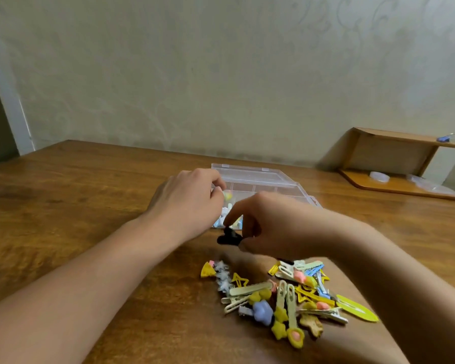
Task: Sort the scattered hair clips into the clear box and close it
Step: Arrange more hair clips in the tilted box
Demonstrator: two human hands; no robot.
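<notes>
The clear box [268,179] lies open on the wooden table, its lid tilted back toward the wall. Several coloured clips lie in its near left compartments, partly hidden by my hands. My left hand [187,198] hovers over the box's left side, fingers curled around a small yellow clip [227,196]. Just in front of the box, my right hand [265,224] pinches a black clip [227,237] between thumb and forefinger. A pile of hair clips [286,295] in yellow, cream, blue and pink lies near me on the table.
A wooden shelf unit [394,164] stands at the back right against the wall, with a small clear lid on its base and a blue object on top. The wall runs close behind the box. A door frame shows at far left.
</notes>
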